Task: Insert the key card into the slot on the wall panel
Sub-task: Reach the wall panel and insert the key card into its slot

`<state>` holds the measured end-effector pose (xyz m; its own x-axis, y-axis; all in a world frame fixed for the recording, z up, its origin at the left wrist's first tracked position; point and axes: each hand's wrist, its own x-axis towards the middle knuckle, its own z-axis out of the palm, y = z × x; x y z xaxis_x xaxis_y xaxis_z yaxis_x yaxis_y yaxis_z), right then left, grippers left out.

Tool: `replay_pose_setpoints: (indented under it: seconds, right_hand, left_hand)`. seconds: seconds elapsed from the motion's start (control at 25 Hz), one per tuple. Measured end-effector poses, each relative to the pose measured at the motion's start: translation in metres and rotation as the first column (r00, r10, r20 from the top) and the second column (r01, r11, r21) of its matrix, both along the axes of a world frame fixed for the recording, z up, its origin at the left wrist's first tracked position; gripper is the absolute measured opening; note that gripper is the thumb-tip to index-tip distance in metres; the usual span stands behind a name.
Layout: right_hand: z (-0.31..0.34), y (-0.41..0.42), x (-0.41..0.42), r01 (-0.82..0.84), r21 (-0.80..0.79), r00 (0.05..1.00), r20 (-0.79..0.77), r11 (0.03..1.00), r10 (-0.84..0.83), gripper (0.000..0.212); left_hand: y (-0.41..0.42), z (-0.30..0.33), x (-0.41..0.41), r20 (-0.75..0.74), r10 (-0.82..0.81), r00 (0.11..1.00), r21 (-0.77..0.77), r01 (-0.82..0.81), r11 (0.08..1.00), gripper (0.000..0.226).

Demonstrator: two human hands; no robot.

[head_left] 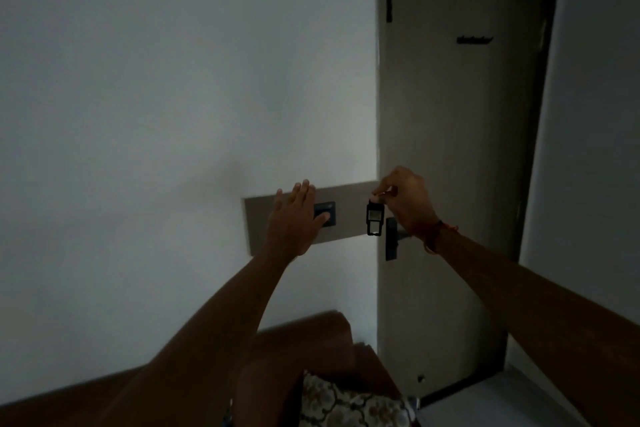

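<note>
**Nearly there: key card hanging just short of the panel**

Dimly lit, so fine detail stays uncertain. Right hand (405, 204) raised beside the door edge, fingers (382, 191) pressed together in a pinch on the top of the key card (374, 219), which dangles straight down below them like a tag, free of the wall. Left hand (294, 222) laid flat on the wall panel (349, 211), fingers spread, thumb resting on the dark square plate (325, 215) just beside it. Slot not discernible at this light; probably in that dark plate, mostly hidden under the left hand.

Step in hand, by the look of it: the approach, card carried toward the panel, not yet inserted. Next move calls for bringing the card leftward from the pinching fingers to the plate, squaring its lower edge to the slot, then pushing in; likely also shifting the left thumb clear. Door handle (392, 239) sits just below the right wrist.
</note>
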<state>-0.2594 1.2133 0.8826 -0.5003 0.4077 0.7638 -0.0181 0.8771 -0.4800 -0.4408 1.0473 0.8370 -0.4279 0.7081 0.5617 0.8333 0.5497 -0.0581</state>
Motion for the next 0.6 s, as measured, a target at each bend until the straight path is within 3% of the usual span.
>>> replay_pose_setpoints:
  seconds: [0.32,0.6]
  right_hand:
    - [-0.007,0.118,-0.096,-0.019,0.060,0.998,0.054,0.998,0.016,0.010]
    - [-0.023,0.189,-0.191,-0.160,0.052,0.985,0.067,0.986,0.157,0.009]
  left_hand:
    - [0.105,-0.003,-0.081,0.020,0.066,0.998,-0.006,-0.066,0.998,0.075]
    - [0.148,-0.014,-0.134,0.010,0.206,0.979,-0.004,-0.206,0.979,0.076]
